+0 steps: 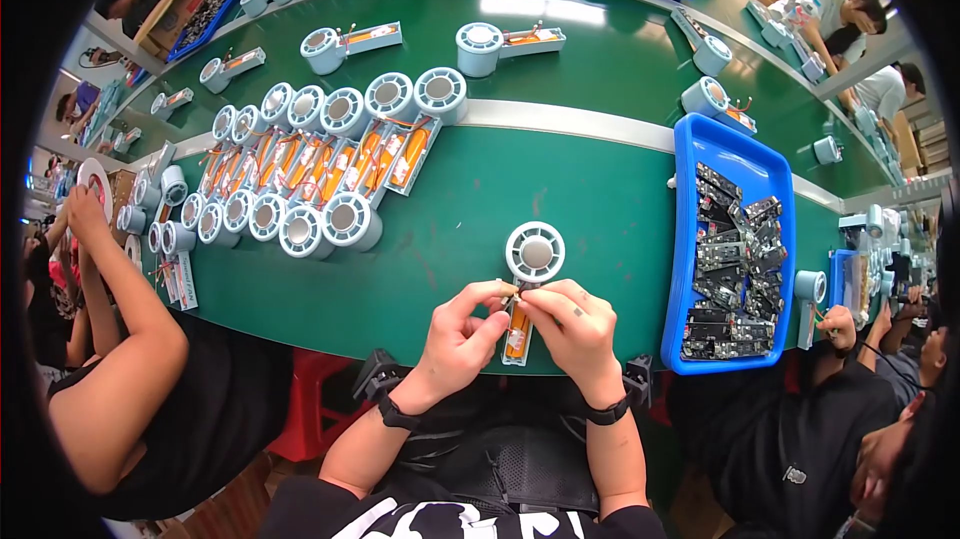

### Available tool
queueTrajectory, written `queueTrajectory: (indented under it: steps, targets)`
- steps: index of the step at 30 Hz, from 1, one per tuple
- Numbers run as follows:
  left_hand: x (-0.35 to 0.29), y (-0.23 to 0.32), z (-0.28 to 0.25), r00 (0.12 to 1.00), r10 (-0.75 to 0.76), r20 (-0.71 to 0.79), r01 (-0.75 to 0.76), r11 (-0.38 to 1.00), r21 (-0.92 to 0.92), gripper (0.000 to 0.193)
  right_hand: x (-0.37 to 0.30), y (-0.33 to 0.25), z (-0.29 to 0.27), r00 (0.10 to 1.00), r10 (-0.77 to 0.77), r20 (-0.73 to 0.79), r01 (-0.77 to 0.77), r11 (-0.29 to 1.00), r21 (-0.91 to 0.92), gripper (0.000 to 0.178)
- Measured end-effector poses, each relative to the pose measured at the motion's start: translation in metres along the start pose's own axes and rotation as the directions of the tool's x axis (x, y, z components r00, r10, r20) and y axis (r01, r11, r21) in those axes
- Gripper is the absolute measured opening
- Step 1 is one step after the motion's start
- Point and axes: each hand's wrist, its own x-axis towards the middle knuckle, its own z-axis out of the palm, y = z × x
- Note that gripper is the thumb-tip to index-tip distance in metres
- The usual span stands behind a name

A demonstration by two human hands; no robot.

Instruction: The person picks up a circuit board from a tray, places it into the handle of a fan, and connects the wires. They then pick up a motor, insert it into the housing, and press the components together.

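Note:
In front of me, a small light-blue handheld fan [537, 250] lies on the green work surface [455, 224], its round head pointing away. Its handle [517, 336] is uncovered and shows an orange battery inside. My left hand [463, 331] and my right hand [575, 324] meet at the neck between head and handle. Both are closed, with thumbs and index fingertips pinched together. Something tiny shows between the fingertips, too small to make out. The right fingers partly cover the neck and the handle's upper part.
To the right stands a blue tray [680, 269] of dark circuit boards [722, 257]. Rows of open fans [349, 220] lie to the left. Beyond a pale rail [570, 124], more fans [480, 47] sit on a green belt. Co-workers [125, 339] sit close on both sides.

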Motion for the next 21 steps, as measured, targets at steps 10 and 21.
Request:
queueTrajectory:
  steps: [10, 21]
  targets:
    - [0.0002, -0.0016, -0.0064, 0.999, -0.033, 0.035, 0.033, 0.999, -0.001, 0.029, 0.0017, 0.0003, -0.0008, 0.998, 0.049, -0.038, -0.046, 0.996, 0.073, 0.018]
    - [0.0024, 0.0, -0.003, 0.991, 0.102, 0.081, -0.106, 0.993, 0.048, 0.029, -0.0034, 0.005, 0.001, 0.999, -0.02, -0.035, 0.023, 0.996, 0.086, 0.018]
